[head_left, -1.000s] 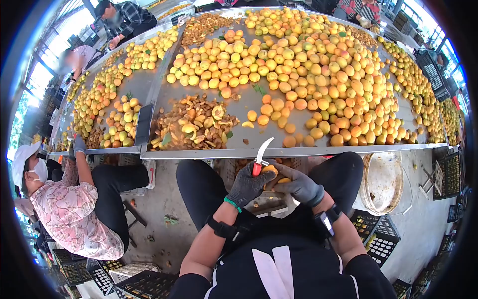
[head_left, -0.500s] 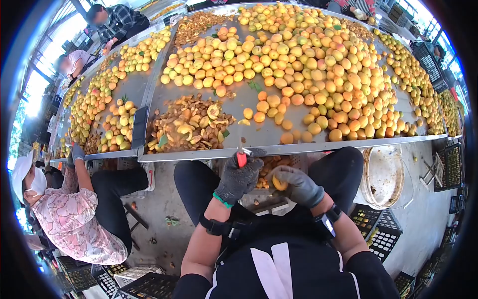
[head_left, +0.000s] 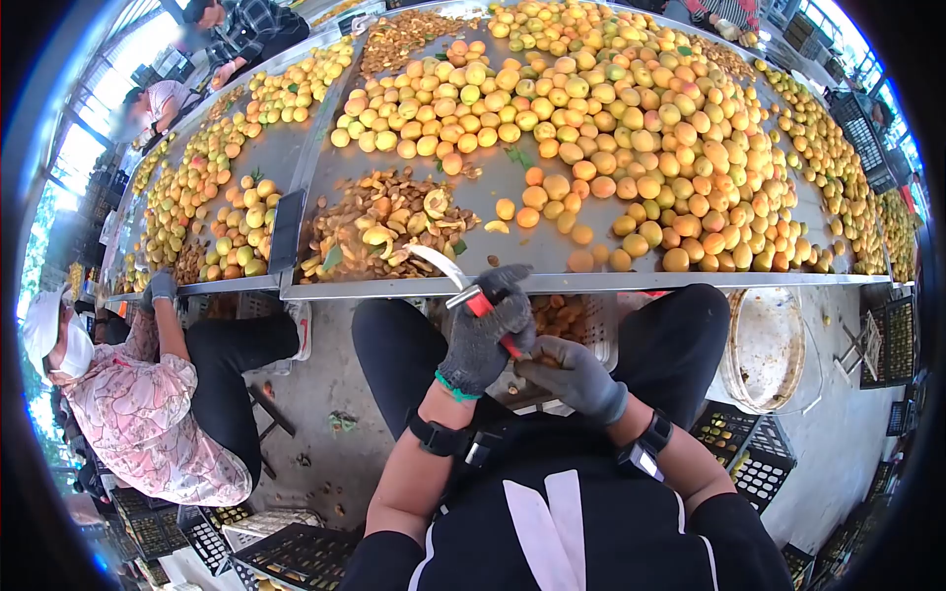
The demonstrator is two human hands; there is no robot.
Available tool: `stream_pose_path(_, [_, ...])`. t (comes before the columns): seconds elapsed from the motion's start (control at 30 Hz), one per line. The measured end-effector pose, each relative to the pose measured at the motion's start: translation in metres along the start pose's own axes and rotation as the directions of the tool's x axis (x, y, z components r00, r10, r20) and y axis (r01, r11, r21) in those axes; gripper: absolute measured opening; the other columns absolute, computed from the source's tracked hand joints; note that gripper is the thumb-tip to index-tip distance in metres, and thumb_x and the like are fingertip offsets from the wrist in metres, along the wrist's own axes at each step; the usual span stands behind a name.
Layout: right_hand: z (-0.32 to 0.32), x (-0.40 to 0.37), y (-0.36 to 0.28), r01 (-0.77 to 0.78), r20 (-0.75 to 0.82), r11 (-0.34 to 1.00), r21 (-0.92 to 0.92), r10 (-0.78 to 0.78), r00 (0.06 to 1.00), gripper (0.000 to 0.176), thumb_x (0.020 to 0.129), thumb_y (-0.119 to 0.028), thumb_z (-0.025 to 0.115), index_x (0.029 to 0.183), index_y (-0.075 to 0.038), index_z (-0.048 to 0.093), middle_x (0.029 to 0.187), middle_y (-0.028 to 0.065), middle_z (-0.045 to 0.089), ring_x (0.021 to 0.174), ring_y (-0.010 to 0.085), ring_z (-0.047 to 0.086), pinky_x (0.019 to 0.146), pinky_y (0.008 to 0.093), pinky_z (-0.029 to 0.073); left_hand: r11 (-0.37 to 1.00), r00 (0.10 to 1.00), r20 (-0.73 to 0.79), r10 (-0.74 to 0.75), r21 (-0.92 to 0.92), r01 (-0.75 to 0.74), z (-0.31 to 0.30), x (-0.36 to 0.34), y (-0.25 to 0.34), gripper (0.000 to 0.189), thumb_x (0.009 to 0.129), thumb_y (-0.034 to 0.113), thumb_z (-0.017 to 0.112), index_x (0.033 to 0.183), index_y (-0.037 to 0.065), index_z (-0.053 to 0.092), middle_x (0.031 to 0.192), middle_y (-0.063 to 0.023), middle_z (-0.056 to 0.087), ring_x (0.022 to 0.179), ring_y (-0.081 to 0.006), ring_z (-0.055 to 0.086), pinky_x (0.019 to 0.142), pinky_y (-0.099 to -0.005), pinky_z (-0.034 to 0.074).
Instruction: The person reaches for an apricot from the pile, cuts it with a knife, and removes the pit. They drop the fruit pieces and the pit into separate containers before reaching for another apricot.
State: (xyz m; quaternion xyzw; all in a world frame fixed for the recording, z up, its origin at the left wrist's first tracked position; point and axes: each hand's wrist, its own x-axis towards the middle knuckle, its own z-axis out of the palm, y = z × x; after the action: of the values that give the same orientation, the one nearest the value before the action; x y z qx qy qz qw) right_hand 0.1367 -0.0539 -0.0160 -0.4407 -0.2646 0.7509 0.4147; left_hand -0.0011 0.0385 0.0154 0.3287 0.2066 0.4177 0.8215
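My left hand (head_left: 485, 340), in a grey glove, grips a red-handled knife (head_left: 463, 294) whose curved blade points up and left over the edge of the steel table (head_left: 690, 281). My right hand (head_left: 576, 379), also gloved, sits just below and right of it, fingers curled on what looks like a small apricot piece (head_left: 545, 361). Both hands hover between my knees above a crate of cut apricots (head_left: 572, 315). Straight ahead on the table lies a heap of pits and scraps (head_left: 379, 231). Whole apricots (head_left: 631, 128) cover most of the table beyond.
A white bucket (head_left: 764, 345) stands on the floor at my right knee. Black crates (head_left: 744, 468) lie at lower right and lower left. A seated person in a floral shirt (head_left: 138, 424) works at the left; other people stand at the far table corners.
My left hand tipped the knife so its blade now points up-left instead of straight up. My right hand dropped lower and closer under the left; the whole apricot it held earlier no longer shows.
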Motion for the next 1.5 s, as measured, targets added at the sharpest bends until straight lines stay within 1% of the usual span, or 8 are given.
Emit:
stream_pose_path(0.07, [0.000, -0.002, -0.004, 0.442, 0.137, 0.711, -0.547, -0.444, 0.885, 0.034, 0.086, -0.006, 0.065, 0.117, -0.003, 0.053, 0.101, 0.0042, 0.061, 0.084, 0.0106, 0.061, 0.078, 0.0248, 0.051, 0.989, 0.995, -0.102, 0.000, -0.147, -0.015, 0.001, 0.004, 0.003, 0.032, 0.088, 0.008, 0.060, 0.118, 0.004, 0.052, 0.062, 0.0024, 0.043, 0.046, -0.0062, 0.036, 0.038, -0.0210, 0.031])
stream_pose_path(0.17, [0.008, -0.020, -0.020, 0.086, 0.009, 0.982, -0.170, -0.085, 0.996, 0.038, 0.086, -0.004, 0.064, 0.122, -0.002, 0.050, 0.103, 0.0047, 0.061, 0.082, 0.0100, 0.061, 0.076, 0.0246, 0.051, 0.971, 0.995, -0.079, 0.065, -0.224, -0.081, -0.002, 0.007, 0.008, 0.029, 0.089, 0.009, 0.059, 0.116, 0.004, 0.053, 0.060, 0.0022, 0.042, 0.044, -0.0059, 0.034, 0.036, -0.0200, 0.029])
stream_pose_path(0.47, [0.010, -0.029, -0.010, 0.097, -0.007, 0.995, 0.038, -0.097, 0.995, 0.047, 0.094, -0.012, 0.053, 0.137, -0.004, 0.036, 0.095, 0.0059, 0.061, 0.069, 0.0073, 0.057, 0.060, 0.0186, 0.047, 0.986, 0.989, -0.090, 0.115, -0.109, -0.125, 0.010, 0.006, -0.003, 0.014, 0.093, 0.012, 0.056, 0.104, 0.003, 0.059, 0.057, 0.0011, 0.043, 0.042, -0.0058, 0.034, 0.036, -0.0202, 0.029])
stream_pose_path(0.77, [0.016, -0.030, -0.013, 0.101, -0.100, 0.941, -0.323, -0.140, 0.985, 0.035, 0.097, -0.017, 0.049, 0.130, -0.010, 0.043, 0.078, 0.0002, 0.054, 0.062, 0.0050, 0.052, 0.052, 0.0199, 0.042, 0.991, 0.977, -0.182, 0.112, -0.054, -0.123, 0.015, 0.001, -0.011, 0.014, 0.093, 0.014, 0.058, 0.101, 0.003, 0.059, 0.058, 0.0014, 0.044, 0.044, -0.0054, 0.036, 0.037, -0.0199, 0.030])
stream_pose_path(1.07, [0.024, -0.031, -0.014, 0.109, -0.118, 0.928, -0.357, -0.161, 0.980, 0.033, 0.097, -0.015, 0.049, 0.129, -0.009, 0.043, 0.092, 0.0012, 0.055, 0.067, 0.0046, 0.050, 0.055, 0.0196, 0.044, 0.977, 0.943, -0.263, 0.204, -0.010, -0.214, 0.022, -0.002, -0.008, 0.011, 0.091, 0.010, 0.060, 0.100, 0.004, 0.061, 0.060, 0.0022, 0.046, 0.045, -0.0045, 0.038, 0.038, -0.0196, 0.031])
stream_pose_path(1.17, [0.028, -0.033, -0.018, 0.105, -0.097, 0.983, -0.153, -0.120, 0.988, 0.034, 0.098, -0.014, 0.048, 0.130, -0.009, 0.041, 0.091, 0.0016, 0.055, 0.065, 0.0052, 0.050, 0.054, 0.0187, 0.043, 0.983, 0.952, -0.249, 0.180, 0.013, -0.183, 0.021, -0.003, -0.008, 0.011, 0.093, 0.009, 0.055, 0.103, 0.004, 0.057, 0.054, 0.0020, 0.037, 0.040, -0.0063, 0.031, 0.035, -0.0210, 0.029])
stream_pose_path(1.27, [0.028, -0.031, -0.014, 0.113, -0.118, 0.970, -0.215, -0.140, 0.983, 0.037, 0.098, -0.018, 0.046, 0.132, -0.007, 0.038, 0.074, 0.0026, 0.056, 0.057, 0.0053, 0.050, 0.046, 0.0179, 0.036, 0.987, 0.950, -0.267, 0.159, 0.023, -0.159, 0.021, -0.004, -0.009, 0.011, 0.093, 0.009, 0.055, 0.103, 0.004, 0.057, 0.055, 0.0022, 0.038, 0.042, -0.0058, 0.032, 0.036, -0.0204, 0.029])
stream_pose_path(1.5, [0.031, -0.037, -0.016, 0.028, -0.143, 0.984, -0.179, -0.054, 0.988, 0.035, 0.097, -0.014, 0.047, 0.130, -0.006, 0.040, 0.079, 0.0018, 0.057, 0.056, 0.0062, 0.049, 0.048, 0.0180, 0.040, 0.999, 0.963, -0.266, 0.044, 0.020, -0.040, 0.028, -0.007, -0.014, 0.012, 0.092, 0.009, 0.058, 0.102, 0.003, 0.058, 0.059, 0.0021, 0.044, 0.045, -0.0054, 0.037, 0.038, -0.0198, 0.032])
